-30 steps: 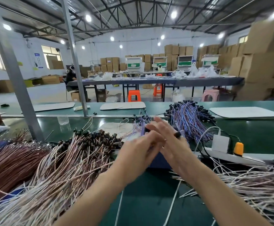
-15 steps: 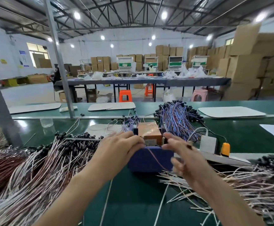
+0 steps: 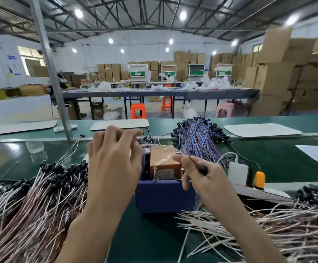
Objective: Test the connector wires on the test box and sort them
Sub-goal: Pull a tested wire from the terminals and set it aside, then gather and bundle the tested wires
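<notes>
Heap of pink-white wires (image 3: 31,202) lies at bench (image 3: 154,243) left. Left hand (image 3: 114,164) hovers over the blue test box (image 3: 163,198) with curled fingers; cannot tell if its grip pinches the thin lead. Right hand (image 3: 207,179) has its grip closed on the connector wire (image 3: 200,168) at the black plug, just above the box's right edge. Best seat the plug squarely, lead slack, before sorting to the right-hand heap (image 3: 268,230).
</notes>
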A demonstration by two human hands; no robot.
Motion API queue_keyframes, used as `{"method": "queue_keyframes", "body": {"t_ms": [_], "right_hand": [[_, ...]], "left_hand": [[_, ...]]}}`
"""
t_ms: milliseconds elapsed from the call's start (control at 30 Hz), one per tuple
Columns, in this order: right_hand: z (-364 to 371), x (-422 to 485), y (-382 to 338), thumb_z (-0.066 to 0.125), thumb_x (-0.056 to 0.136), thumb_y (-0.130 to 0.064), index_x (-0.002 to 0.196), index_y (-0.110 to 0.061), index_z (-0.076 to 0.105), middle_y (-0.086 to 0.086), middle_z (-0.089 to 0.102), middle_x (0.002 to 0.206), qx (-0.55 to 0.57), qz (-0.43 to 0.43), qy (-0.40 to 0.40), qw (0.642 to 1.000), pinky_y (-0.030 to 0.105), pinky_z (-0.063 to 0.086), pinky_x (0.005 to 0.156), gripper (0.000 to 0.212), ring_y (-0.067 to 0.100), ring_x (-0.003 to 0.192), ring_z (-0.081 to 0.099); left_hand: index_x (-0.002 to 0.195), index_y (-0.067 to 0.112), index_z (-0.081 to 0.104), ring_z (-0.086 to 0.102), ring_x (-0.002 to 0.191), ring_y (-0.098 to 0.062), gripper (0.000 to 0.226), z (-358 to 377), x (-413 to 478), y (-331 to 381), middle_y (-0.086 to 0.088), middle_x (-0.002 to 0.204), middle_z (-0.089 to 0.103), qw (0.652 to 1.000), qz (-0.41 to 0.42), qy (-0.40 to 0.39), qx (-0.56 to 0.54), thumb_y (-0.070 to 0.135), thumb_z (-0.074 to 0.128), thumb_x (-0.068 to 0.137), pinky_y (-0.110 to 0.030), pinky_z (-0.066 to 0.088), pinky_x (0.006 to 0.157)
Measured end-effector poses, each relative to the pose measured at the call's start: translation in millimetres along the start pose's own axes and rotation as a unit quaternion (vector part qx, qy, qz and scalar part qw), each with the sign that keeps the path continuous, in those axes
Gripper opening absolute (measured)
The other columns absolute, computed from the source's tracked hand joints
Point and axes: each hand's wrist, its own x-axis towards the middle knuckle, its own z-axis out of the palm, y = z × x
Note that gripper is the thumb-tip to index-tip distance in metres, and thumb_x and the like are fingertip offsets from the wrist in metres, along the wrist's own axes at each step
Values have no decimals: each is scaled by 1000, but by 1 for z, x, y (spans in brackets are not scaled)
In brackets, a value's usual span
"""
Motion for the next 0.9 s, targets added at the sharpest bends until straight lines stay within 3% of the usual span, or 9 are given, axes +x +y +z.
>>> {"method": "queue_keyframes", "body": {"t_ms": [67, 200, 300, 367, 500, 567, 700, 767, 900], "right_hand": [[-6, 9, -4, 50, 88, -58, 100, -39, 74, -2, 57, 55, 11, -9, 19, 1000, 13, 35, 50, 33, 9, 51, 41], [-18, 28, -7, 54, 95, -45, 102, -34, 77, -3, 51, 55, 43, -13, 54, 998, 8, 29, 43, 27, 2, 42, 34], [-24, 37, -5, 55, 96, -42, 104, -32, 78, -2, 55, 56, 71, -11, 21, 997, 7, 31, 42, 27, 1, 40, 37], [-25, 41, -3, 54, 94, -46, 109, -34, 77, 1, 66, 62, 76, -12, -18, 997, 7, 31, 41, 29, 2, 38, 37], [-29, 50, 8, 54, 91, -52, 108, -32, 76, 0, 79, 86, 59, 6, 50, 997, 7, 29, 38, 35, 1, 34, 41], [-34, 53, 15, 55, 90, -57, 108, -35, 76, -5, 76, 78, 50, 16, 95, 994, 14, 25, 37, 35, 4, 36, 30], [-36, 52, 21, 55, 85, -65, 105, -30, 76, -2, 49, 50, 34, 17, 124, 992, 14, 26, 40, 46, 8, 42, 29], [-36, 52, 22, 52, 87, -65, 102, -21, 73, -3, 45, 45, 10, 19, 131, 991, 15, 28, 40, 51, 7, 41, 31], [-36, 52, 25, 46, 98, -51, 106, -25, 71, -6, 39, 45, -4, 37, 130, 991, 15, 27, 39, 37, 6, 39, 28]], "left_hand": [[118, 23, 70, 42, 101, -19, 28, 3, 5, -2, 2, 98, 59, 999, -35, -32, 3, 22, 53, 96, -38, 35, 92], [113, 31, 70, 51, 93, -8, 29, 7, 13, -11, 18, 93, 64, 989, -14, -133, -60, 37, 47, 97, -29, 41, 84], [106, 36, 68, 59, 76, -6, 26, 17, 16, -25, 23, 78, 61, 984, -27, -172, -27, 46, 46, 98, -29, 46, 66], [103, 34, 66, 61, 74, -9, 27, 25, 18, -35, 17, 79, 64, 983, -43, -178, 5, 49, 44, 100, -33, 49, 65], [97, 33, 57, 62, 65, -7, 27, 37, 17, -54, 12, 73, 65, 992, -63, -99, -49, 50, 38, 104, -37, 53, 61], [92, 33, 53, 63, 63, -6, 27, 42, 13, -55, 12, 77, 67, 986, -88, -56, -130, 50, 36, 105, -34, 52, 56], [90, 35, 49, 65, 74, -8, 25, 55, 7, -52, 15, 86, 67, 971, -99, -13, -217, 49, 35, 105, -31, 49, 62], [95, 36, 47, 65, 77, -10, 20, 58, 4, -48, 13, 89, 68, 967, -71, 12, -246, 47, 35, 107, -30, 50, 64], [102, 42, 40, 65, 77, -16, 8, 59, 1, -43, 13, 101, 70, 954, -30, 77, -287, 38, 40, 108, -31, 47, 58]]}}
